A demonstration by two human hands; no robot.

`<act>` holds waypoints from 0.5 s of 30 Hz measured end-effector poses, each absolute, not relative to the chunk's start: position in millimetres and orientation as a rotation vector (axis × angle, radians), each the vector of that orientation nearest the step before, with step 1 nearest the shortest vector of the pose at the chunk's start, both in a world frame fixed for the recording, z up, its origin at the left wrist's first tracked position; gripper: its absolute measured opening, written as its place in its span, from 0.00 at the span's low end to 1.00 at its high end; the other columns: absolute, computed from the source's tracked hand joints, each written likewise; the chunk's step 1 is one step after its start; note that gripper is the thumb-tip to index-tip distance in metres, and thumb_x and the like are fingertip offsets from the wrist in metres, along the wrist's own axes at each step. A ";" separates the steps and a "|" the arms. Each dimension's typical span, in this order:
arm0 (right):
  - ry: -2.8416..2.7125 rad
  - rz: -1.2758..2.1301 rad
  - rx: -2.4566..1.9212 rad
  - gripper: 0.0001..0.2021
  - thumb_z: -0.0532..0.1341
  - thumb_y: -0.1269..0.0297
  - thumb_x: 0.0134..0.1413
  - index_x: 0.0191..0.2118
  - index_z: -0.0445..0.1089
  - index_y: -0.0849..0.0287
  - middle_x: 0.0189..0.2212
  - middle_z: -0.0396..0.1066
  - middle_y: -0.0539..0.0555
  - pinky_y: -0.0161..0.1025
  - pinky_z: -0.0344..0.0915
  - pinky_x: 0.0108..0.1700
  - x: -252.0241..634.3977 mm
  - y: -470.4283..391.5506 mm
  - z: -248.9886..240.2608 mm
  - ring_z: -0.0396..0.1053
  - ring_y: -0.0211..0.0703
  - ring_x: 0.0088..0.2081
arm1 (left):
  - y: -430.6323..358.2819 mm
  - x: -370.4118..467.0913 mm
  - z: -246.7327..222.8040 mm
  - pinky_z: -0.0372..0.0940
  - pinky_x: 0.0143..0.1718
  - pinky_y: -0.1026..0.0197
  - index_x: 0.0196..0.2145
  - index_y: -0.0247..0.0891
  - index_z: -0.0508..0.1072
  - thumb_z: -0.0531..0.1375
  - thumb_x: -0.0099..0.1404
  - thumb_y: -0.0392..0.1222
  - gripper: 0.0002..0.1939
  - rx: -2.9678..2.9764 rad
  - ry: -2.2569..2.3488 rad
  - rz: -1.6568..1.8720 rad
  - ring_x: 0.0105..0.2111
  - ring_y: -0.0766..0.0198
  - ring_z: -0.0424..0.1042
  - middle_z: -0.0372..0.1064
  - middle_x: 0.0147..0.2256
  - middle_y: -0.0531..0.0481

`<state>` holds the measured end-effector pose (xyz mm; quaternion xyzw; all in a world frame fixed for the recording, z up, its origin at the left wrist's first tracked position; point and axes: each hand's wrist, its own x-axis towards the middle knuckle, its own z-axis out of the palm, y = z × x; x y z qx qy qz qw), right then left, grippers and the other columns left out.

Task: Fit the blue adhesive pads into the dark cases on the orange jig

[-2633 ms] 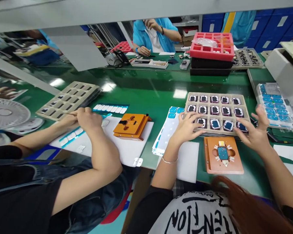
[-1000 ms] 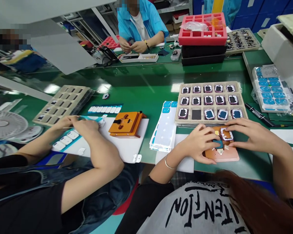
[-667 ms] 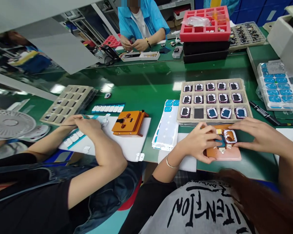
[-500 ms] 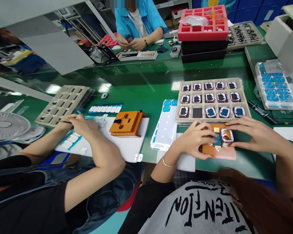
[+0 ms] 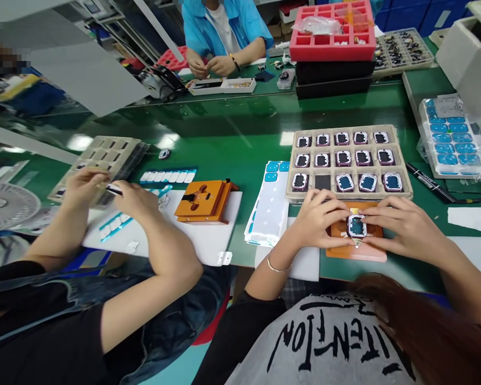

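Observation:
A small watch case (image 5: 349, 233) with a white rim sits over the middle of an orange fixture plate (image 5: 369, 253), and a dark blue piece shows through its opening. From its left side the fingertips of my left hand (image 5: 318, 218) close on the case. On the opposite side my right hand (image 5: 404, 224) grips it too, fingers at its upper edge and thumb low. Just beyond my hands lies a beige tray (image 5: 349, 193) of similar cases; one front-row pocket (image 5: 324, 183) has no case.
Left of my hands lies a stack of white sheets with blue stickers (image 5: 266, 211). An orange block fixture (image 5: 202, 199) stands near a co-worker's hands (image 5: 134, 203). A black marker (image 5: 431, 183) and a bagged sticker pack (image 5: 451, 141) are at right. Red trays (image 5: 332, 53) stand behind.
My right hand has brought the watch case leftward, from beside the blue piece to over it. My left fingers now meet the case. The co-worker's hands at left have shifted apart slightly.

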<state>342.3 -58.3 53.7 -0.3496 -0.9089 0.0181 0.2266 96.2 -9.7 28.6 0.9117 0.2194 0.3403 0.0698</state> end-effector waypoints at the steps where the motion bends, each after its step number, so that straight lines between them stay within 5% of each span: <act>1: -2.503 0.050 -0.962 0.12 0.62 0.59 0.63 0.47 0.75 0.59 0.46 0.78 0.56 0.48 0.67 0.40 342.2 -58.3 53.2 0.69 0.51 0.40 | -9.7 96.3 28.2 0.54 0.44 0.52 0.43 0.40 0.76 0.63 0.60 0.62 0.24 2.740 0.666 1.024 0.43 0.55 0.67 0.78 0.41 0.49; 15: -2.552 0.118 -0.976 0.09 0.63 0.57 0.61 0.41 0.75 0.56 0.45 0.78 0.54 0.50 0.68 0.37 342.9 -56.3 47.1 0.70 0.52 0.39 | -10.9 97.8 20.6 0.51 0.48 0.48 0.43 0.38 0.76 0.60 0.61 0.65 0.27 2.740 0.764 0.723 0.46 0.51 0.65 0.76 0.42 0.45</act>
